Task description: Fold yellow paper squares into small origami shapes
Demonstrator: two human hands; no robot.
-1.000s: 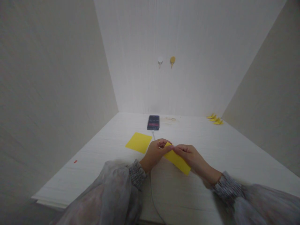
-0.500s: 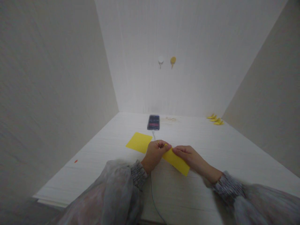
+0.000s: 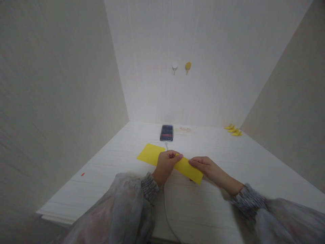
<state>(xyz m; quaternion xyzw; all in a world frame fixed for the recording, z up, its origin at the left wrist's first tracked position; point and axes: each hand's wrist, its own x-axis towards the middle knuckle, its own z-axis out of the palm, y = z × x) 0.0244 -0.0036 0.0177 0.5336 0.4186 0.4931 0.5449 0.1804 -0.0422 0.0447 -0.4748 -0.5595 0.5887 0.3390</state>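
Observation:
Between my two hands is a folded yellow sheet of paper (image 3: 188, 169), a long strip slanting down to the right. My left hand (image 3: 167, 163) pinches its left end between thumb and fingers. Farther right along the upper edge, my right hand (image 3: 204, 165) grips the same paper, thumb on top and the other fingers behind it. A second yellow sheet (image 3: 150, 154) lies flat on the table, its right part hidden behind my left hand.
A phone (image 3: 166, 133) lies near the back wall, with a white cable (image 3: 165, 206) running toward me. Several small folded yellow papers (image 3: 233, 130) sit at the back right. Two hooks, one white (image 3: 175, 66) and one yellow (image 3: 188, 65), are on the wall. A small red bit (image 3: 82, 174) lies at left.
My right hand has slid slightly right along the paper's upper edge, away from the left. The strip's lower right end has risen a little.

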